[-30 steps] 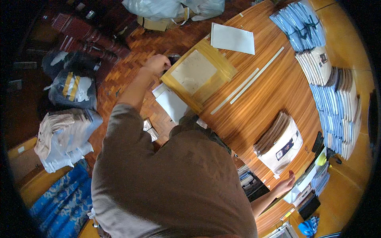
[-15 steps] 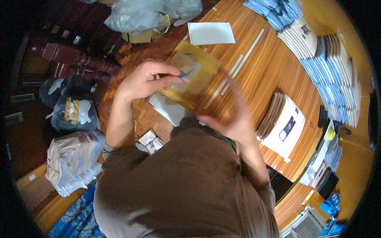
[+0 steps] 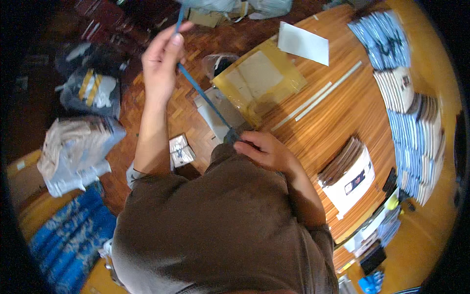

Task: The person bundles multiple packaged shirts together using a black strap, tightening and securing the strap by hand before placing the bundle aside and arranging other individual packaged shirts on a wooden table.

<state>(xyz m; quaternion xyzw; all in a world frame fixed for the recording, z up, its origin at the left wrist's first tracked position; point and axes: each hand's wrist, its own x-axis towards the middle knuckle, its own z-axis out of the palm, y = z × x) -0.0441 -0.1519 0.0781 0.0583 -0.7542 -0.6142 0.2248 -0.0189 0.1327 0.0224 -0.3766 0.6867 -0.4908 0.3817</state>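
So the left hand (image 3: 160,59) is raised up over the floor, fingers pinched shut around the top end of a thin blue strip (image 3: 203,95), looks like a flat plastic band or tape, pulled taut in a straight diagonal line. The lower end runs down to the right hand (image 3: 263,151), which sits at the table edge just in front of the person's chest, fingers curled closed around that end of the strip (there's something small and grey under those fingers but I can't tell what it is).

Just beyond the strip on the wooden table (image 3: 342,117) lies a yellowish padded envelope (image 3: 259,81), squarish, with a pale label patch on its face. A white sheet of paper (image 3: 303,45) lies flat above it, and two long thin white strips (image 3: 318,95) lie side by side to its right. Along the far right edge are fanned-out stacks of blue and white flat packets (image 3: 409,117), and nearer the person a white box (image 3: 350,176) with a row of brown card-like pieces leaning in it.

The table is warm striped wood grain, glossy. The floor is dark parquet, pretty cluttered: crinkly clear plastic bags (image 3: 73,147) stuffed with folded pale stuff on the left, another bag with yellow and white contents (image 3: 95,88) above, and a blue patterned cloth (image 3: 63,240) at lower left.
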